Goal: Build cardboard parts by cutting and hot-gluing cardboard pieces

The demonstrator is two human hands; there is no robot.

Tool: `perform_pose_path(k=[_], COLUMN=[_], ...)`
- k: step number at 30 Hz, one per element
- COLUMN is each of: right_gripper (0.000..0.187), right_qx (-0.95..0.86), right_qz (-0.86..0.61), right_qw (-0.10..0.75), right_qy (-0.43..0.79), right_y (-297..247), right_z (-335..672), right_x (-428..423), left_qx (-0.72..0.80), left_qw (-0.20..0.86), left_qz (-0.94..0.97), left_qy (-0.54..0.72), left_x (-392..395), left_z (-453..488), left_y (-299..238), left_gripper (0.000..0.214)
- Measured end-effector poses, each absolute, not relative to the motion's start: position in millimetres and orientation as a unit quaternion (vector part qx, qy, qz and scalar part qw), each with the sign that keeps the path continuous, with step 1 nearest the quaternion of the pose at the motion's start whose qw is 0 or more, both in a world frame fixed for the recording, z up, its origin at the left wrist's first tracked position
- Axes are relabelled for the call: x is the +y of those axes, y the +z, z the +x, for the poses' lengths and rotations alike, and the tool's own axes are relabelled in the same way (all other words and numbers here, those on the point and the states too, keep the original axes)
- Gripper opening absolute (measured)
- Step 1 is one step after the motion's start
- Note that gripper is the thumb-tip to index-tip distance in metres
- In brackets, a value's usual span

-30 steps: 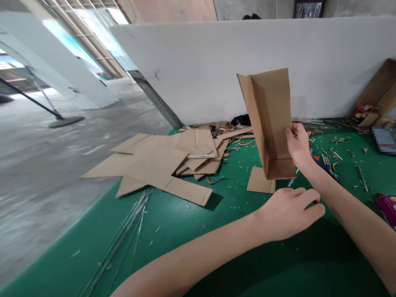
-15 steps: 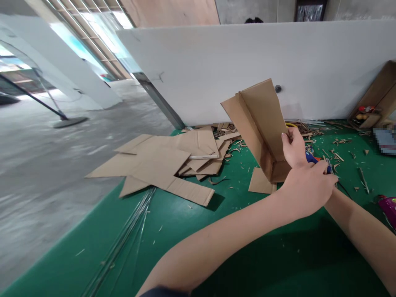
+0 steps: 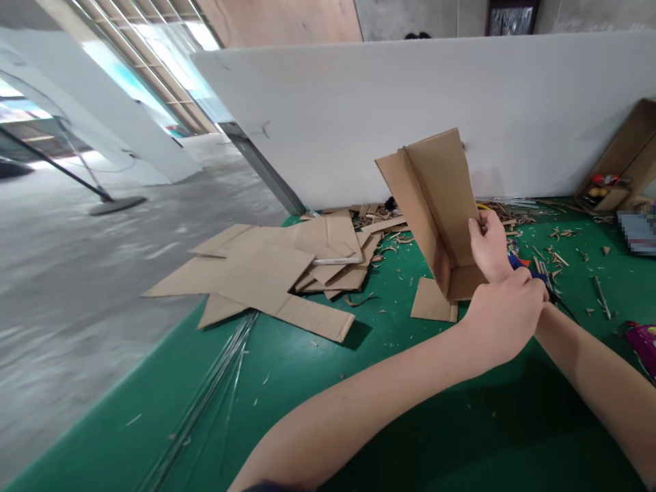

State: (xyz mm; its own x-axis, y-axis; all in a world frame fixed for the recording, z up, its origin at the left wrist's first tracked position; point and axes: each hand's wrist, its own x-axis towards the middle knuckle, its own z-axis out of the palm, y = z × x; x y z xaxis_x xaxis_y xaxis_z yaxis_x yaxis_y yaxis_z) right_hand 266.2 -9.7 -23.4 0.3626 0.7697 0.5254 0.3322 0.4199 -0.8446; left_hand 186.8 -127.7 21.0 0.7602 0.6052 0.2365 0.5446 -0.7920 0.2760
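Observation:
Pinched between the thumb and fingers of my right hand (image 3: 489,246) is the right edge of a folded cardboard box (image 3: 441,198). The box is tilted with its open side toward me, its lower end near the table. My left hand (image 3: 507,314) crosses over my right wrist, its fingers curled around it; part of the fingers is hidden. Just behind the hands lies a blue tool (image 3: 539,276) with a dark cord, mostly covered, so its kind is unclear. A small cardboard piece (image 3: 433,301) lies flat below the box.
Flat cardboard cutouts (image 3: 256,266) are piled on the green table (image 3: 307,383) at left, partly over its edge. Thin clear strips (image 3: 205,396) lie nearer. Cardboard scraps (image 3: 558,256) litter the right side. A purple packet (image 3: 643,345) sits far right. A white panel (image 3: 333,123) stands behind.
The cardboard box has shifted slightly to the right in my right hand. My left hand has slid a little left along my right wrist, its fingers more curled. The blue tool stays in place.

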Motion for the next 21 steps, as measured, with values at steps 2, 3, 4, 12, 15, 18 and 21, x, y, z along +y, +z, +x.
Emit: perform_pose_path(k=[2, 3, 4, 12, 15, 18, 21], right_gripper=[0.010, 0.010, 0.010, 0.011, 0.011, 0.009, 0.008], right_qx=[-0.539, -0.538, -0.538, -0.541, -0.532, -0.512, -0.497], right_qz=[-0.512, -0.511, -0.510, -0.500, -0.505, -0.504, -0.495], right_qw=[0.647, 0.648, 0.650, 0.653, 0.656, 0.670, 0.686], right_qy=[0.169, 0.169, 0.169, 0.176, 0.179, 0.185, 0.195], right_y=[-24.6, -25.0, -25.2, -26.0, -25.6, -23.0, -19.9], right_z=[265.4, 265.0, 264.4, 262.9, 269.0, 278.0, 285.8], right_x=[-9.6, -9.5, -9.6, -10.5, -6.8, -1.0, 3.5], left_qx=[0.314, 0.318, 0.323, 0.301, 0.249, 0.145, 0.007], left_qw=[0.104, 0.108, 0.109, 0.053, 0.003, 0.039, 0.159], left_qz=[0.932, 0.932, 0.931, 0.950, 0.966, 0.988, 0.986], left_qy=[0.148, 0.139, 0.130, 0.070, 0.064, 0.033, -0.057], left_x=[-127.7, -127.7, -127.6, -133.0, -144.5, -160.1, -172.2], left_z=[187.5, 187.9, 188.4, 187.3, 175.9, 157.9, 140.6], left_y=[24.4, 27.2, 30.4, 43.9, 37.6, 33.0, 33.7], left_gripper=[0.018, 0.018, 0.019, 0.018, 0.017, 0.021, 0.019])
